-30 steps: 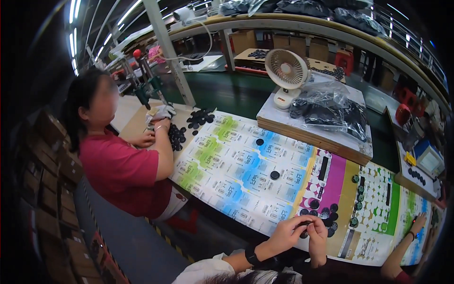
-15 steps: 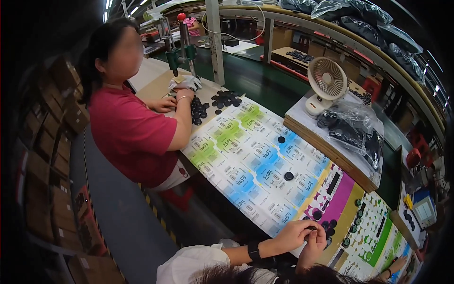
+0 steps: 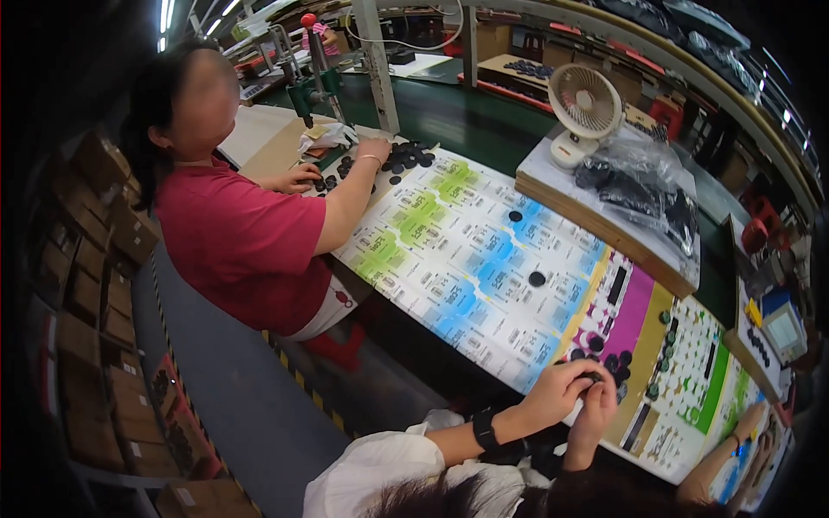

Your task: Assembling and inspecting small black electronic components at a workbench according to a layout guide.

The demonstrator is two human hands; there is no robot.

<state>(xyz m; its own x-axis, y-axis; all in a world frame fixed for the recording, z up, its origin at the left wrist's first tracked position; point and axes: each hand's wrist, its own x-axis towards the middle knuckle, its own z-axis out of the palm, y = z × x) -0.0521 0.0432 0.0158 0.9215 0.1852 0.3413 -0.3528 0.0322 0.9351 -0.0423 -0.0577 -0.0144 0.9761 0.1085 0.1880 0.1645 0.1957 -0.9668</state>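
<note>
Small dark piece (image 3: pixel 592 376), single, held raised at the fingertips where the two hands meet. Left hand (image 3: pixel 553 393): thumb and fingers pinched on the piece, dark band (image 3: pixel 485 429) at the wrist. Right hand (image 3: pixel 596 411): fingers curled up against the same piece, seemingly pinching it too; exact contact hidden.

Handling, by judgement: fingertip work, best done with one hand steadying the rim and the other applying light, even pressure. Wrists better kept low and close together, fingers clear of the upper face so that it can be seen. A loose pinch could let the piece slip among its neighbours.

Appearance: black or nearly so, small enough for a fingertip grip; outline largely covered by fingers, surface detail too small to tell.

Surroundings: cluster of dark discs (image 3: pixel 614 364), just beyond the hands, some overlapping; lone black disc (image 3: pixel 536 279), farther out, ahead and to the left of the hands; white sheet with blue and green print (image 3: pixel 471 276), beneath that disc; row of dark greenish pieces (image 3: pixel 667 352), to the right of the cluster.
</note>
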